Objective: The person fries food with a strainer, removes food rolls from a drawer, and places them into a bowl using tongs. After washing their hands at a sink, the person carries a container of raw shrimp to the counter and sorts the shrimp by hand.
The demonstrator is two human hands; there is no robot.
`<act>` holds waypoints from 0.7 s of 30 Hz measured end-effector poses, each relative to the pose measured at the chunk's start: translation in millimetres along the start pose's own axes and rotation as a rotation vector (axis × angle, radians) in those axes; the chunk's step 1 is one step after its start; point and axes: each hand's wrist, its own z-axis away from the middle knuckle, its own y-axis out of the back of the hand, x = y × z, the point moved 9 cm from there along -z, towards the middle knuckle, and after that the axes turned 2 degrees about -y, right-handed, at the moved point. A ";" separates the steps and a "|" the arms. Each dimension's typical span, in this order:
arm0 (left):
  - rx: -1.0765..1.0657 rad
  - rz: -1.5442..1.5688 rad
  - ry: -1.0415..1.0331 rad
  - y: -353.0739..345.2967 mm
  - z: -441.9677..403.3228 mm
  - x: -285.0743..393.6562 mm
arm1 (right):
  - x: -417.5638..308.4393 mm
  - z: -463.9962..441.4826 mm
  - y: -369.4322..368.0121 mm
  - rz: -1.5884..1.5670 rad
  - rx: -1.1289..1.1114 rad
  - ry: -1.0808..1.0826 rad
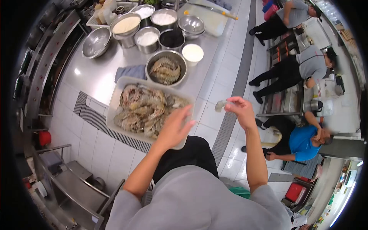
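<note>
My right hand [242, 111] is raised off to the right of the tub, thumb and fingers pinched on a small, grey, translucent shrimp [220, 106]. It looks peeled, though it is too small to be sure. Over the right side of a white plastic tub [111, 115] hovers my left hand [175, 129], its thumb and fingers apart and nothing visible in them. Whole raw shrimp [140, 107] with heads and legs fill the tub. Just behind it, a steel bowl [150, 61] contains several more shrimp [166, 71].
On the steel table [92, 76] stand bowls of white powder [147, 38], crumbs [125, 23] and something black [171, 38], plus a white cup [193, 53]. A blue-grey cloth [131, 72] lies by the tub. A knife [211, 9] rests on a cutting board [214, 25]. Several people stand at right.
</note>
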 end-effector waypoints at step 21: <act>1.250 -0.061 0.861 113.5 103.9 -63.3 | -252.6 -704.7 203.6 -0.866 0.239 0.471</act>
